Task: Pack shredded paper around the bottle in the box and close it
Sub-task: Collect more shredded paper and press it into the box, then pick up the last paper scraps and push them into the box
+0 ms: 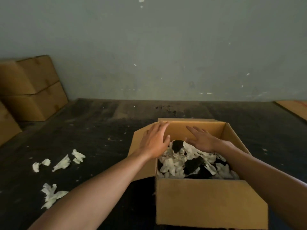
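An open brown cardboard box (211,203) stands on the dark floor at the lower right. White shredded paper (176,163) fills it, with dark patches of something showing between the pieces; I cannot make out the bottle. My left hand (155,141) lies flat, fingers spread, over the box's left flap and rim. My right hand (202,140) hovers palm down with fingers apart above the paper near the far wall of the box. Neither hand holds anything.
Loose scraps of white paper (64,161) lie on the floor left of the box, more (51,195) nearer me. Stacked closed cardboard boxes (31,90) lean against the wall at the far left. A flat cardboard sheet (294,108) lies at the far right.
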The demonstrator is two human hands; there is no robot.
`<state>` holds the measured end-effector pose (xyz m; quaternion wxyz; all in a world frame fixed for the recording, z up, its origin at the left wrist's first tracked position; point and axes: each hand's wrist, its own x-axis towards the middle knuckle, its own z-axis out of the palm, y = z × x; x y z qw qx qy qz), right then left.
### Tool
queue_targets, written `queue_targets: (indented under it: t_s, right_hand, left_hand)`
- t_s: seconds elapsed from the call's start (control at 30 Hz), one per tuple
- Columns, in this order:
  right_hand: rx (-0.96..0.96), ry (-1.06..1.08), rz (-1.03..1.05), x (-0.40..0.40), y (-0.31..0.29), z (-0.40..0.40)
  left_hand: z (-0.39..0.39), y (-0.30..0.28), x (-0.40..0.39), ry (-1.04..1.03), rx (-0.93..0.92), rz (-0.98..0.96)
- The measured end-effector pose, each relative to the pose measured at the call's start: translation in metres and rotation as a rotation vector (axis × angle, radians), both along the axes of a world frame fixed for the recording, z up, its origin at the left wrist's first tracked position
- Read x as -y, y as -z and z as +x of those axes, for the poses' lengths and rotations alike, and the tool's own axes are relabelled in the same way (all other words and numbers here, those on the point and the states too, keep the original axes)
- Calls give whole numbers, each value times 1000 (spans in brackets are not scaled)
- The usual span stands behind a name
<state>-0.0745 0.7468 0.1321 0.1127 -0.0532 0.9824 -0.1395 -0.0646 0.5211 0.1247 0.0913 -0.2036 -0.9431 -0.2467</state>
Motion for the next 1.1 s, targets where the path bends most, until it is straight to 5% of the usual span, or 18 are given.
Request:
queue_targets:
  t_s: [0.43, 0.6, 0.77, 1.1]
  right_hand:
    - [-274, -228, -200, 264, 34, 101]
    - [-121, -379, -214, 345, 107, 165]
    - [187, -255, -124, 360, 189, 207]
    - [97, -198, -65, 403, 222, 169]
  left_hand:
    - [128, 53, 264, -390, 127, -21]
    - [203, 121, 351, -524, 374, -18]
    - [262, 182, 407, -597, 662, -58]
    - [242, 206, 424, -511, 628, -164]
